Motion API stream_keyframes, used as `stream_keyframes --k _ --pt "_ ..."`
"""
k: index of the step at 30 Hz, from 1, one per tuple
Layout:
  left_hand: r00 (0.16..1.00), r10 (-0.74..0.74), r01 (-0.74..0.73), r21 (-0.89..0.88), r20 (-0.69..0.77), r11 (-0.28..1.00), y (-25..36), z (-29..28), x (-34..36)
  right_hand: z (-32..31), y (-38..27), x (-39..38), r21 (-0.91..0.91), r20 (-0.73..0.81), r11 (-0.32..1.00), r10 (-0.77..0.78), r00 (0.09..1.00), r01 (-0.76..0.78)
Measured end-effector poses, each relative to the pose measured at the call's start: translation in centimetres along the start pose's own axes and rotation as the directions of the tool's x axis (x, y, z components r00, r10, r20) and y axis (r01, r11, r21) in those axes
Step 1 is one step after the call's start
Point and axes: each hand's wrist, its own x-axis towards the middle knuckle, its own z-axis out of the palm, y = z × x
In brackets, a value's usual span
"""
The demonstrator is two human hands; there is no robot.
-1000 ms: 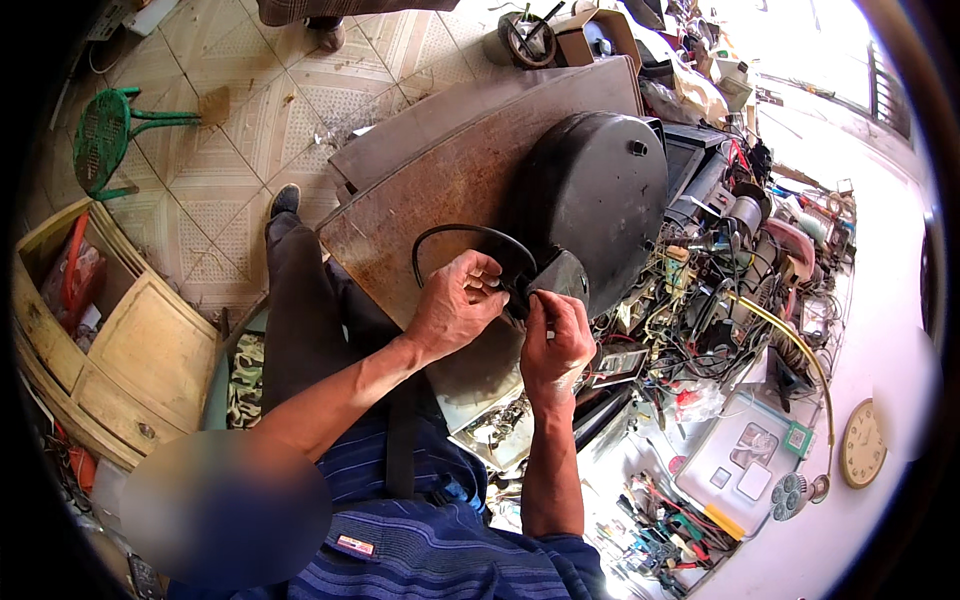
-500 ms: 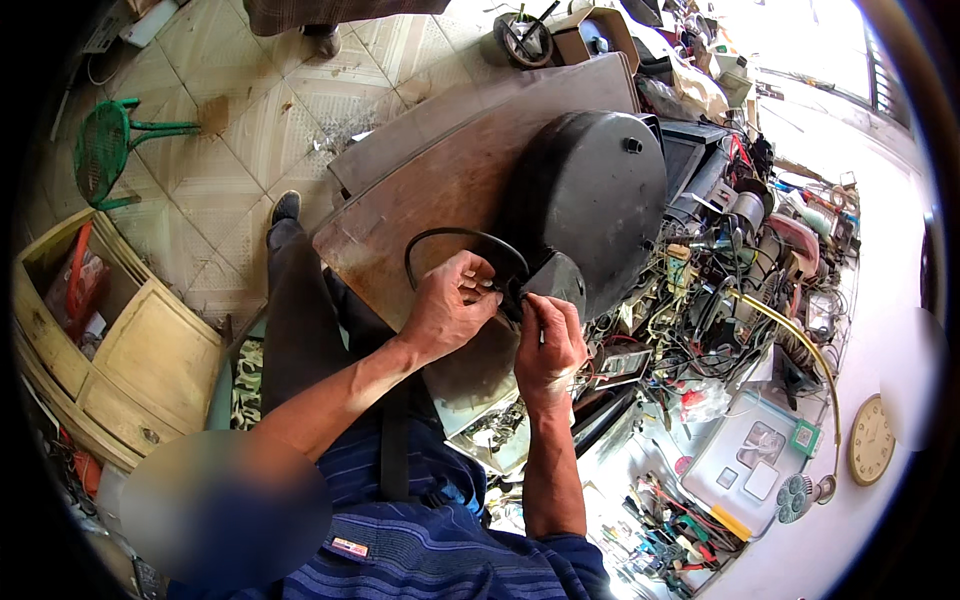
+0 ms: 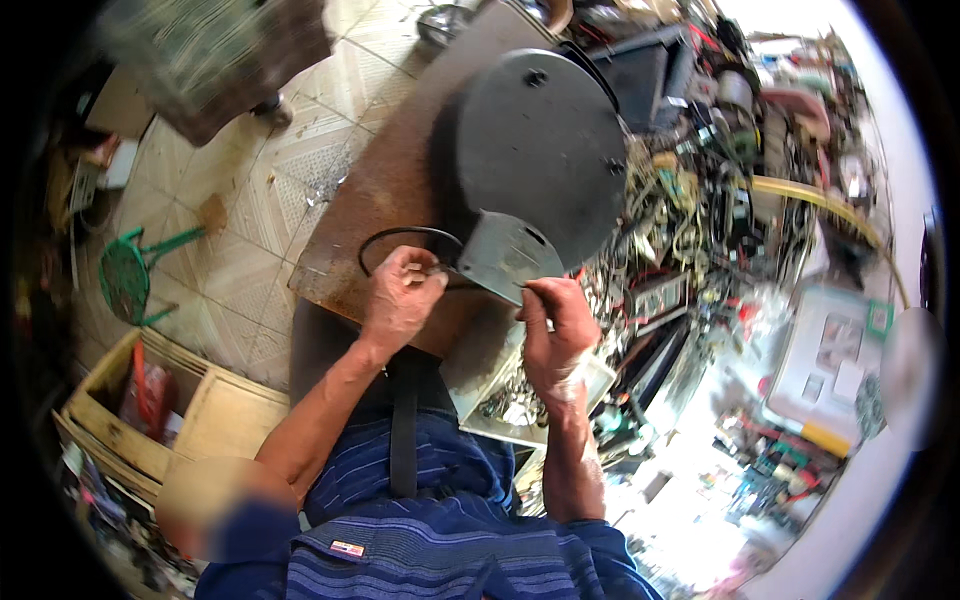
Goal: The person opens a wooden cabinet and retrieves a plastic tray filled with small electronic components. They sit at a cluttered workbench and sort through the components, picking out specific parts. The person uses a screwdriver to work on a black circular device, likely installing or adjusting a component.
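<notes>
At the lower edge: navy striped shirt [image 3: 410,540], with a black strap [image 3: 404,440] down the front. Ahead: left hand [image 3: 400,300], with fingers bent inward, thumb and forefinger drawn close together, just beside the left corner of a dark plate [image 3: 505,258]. Cannot tell whether clenched on a small part or on nothing. To the right: right hand [image 3: 560,325], with thumb and forefinger pinched at the lower right corner of the plate, remaining fingers curled. Cannot tell whether grasping the edge or merely touching. Location of plate: between both hands, overlapping the near rim of a round black housing [image 3: 540,150] with two knobs. Left of plate: black cable [image 3: 410,230], looped toward the left hand. Beneath housing: worn brown tabletop [image 3: 390,180]. Below the right wrist: pale tray [image 3: 500,434] of small metal parts. Far left: yellow cabinet [image 3: 230,415] with a red object [image 3: 148,400] inside. Far right: pale storage box [image 3: 830,350]; beyond, dense heap of cables and parts [image 3: 700,210]. Farther left: green stool [image 3: 125,280] on patterned tile floor [image 3: 225,250]. Upper left: cloth-draped furniture [image 3: 220,60].
</notes>
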Motion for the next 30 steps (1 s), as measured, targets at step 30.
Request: stream_keyframes --k 30 --pt "0.18 -0.172 -0.965 0.207 0.969 0.158 1.5 18.6 -8.8 -0.2 3.7 -26.2 0.652 -0.493 0.611 0.791 0.362 -0.449"
